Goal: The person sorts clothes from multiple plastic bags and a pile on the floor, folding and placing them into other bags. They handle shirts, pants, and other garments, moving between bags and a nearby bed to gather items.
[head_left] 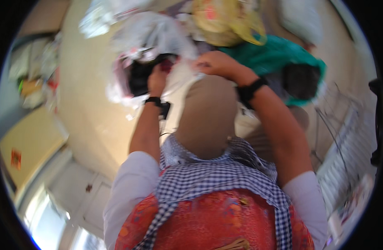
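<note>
My left hand (157,79) reaches into the mouth of a white and pink plastic bag (118,82) on the floor. Black, cloth-like contents (139,76) lie against it, with a dark red piece (168,64) by the fingers. Blur and the angle hide what those fingers hold. My right hand (215,64) is curled above my bent knee (210,106), its fingertips closed on the thin whitish edge of the plastic. Right behind that hand lies a green plastic bag (272,51) with a dark item (300,80) at its opening.
A greyish-white bag (147,31), a yellow plastic bag (222,22) and another pale bag (300,18) lie farther out on the floor (88,103). A white ribbed radiator (341,156) and thin metal rods (330,134) stand at the right. Assorted packages (35,81) are at the left.
</note>
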Demonstrator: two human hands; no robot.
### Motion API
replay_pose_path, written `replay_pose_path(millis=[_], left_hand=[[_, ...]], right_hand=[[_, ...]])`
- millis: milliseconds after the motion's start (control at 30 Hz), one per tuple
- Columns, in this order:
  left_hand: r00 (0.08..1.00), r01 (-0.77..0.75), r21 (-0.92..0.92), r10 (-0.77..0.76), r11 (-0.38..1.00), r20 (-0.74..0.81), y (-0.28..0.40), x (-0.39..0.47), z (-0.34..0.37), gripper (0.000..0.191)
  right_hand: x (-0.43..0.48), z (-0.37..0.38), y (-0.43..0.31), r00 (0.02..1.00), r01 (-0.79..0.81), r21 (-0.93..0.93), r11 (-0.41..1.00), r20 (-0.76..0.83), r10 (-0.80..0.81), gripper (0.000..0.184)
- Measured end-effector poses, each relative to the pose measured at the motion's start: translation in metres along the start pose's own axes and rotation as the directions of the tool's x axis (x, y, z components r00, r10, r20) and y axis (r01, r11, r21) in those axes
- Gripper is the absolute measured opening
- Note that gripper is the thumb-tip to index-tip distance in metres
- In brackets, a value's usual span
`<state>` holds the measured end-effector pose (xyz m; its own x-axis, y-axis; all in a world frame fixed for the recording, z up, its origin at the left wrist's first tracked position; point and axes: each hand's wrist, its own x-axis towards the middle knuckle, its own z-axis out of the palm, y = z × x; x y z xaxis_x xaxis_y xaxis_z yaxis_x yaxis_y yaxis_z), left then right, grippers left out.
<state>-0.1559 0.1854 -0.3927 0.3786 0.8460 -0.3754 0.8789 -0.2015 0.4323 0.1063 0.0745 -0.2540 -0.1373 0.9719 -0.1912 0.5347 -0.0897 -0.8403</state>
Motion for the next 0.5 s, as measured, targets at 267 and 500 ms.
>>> replay_pose_path(millis=[267, 500], left_hand=[[0.992, 0.096, -0.167, -0.108, 0.981, -0.062, 0.002, 0.05, 0.066, 0.072], [0.967, 0.25, 0.194, -0.255, 0.948, -0.004, 0.015, 0.075, 0.091, 0.039]], right_hand=[[-0.038, -0.012, 0.018, 0.948, -0.273, 0.508, 0.817, -0.004, 0.319, 0.018], [0.02, -0.003, 0.034, 0.925, -0.376, 0.7, 0.607, 0.245, 0.291, 0.023]])
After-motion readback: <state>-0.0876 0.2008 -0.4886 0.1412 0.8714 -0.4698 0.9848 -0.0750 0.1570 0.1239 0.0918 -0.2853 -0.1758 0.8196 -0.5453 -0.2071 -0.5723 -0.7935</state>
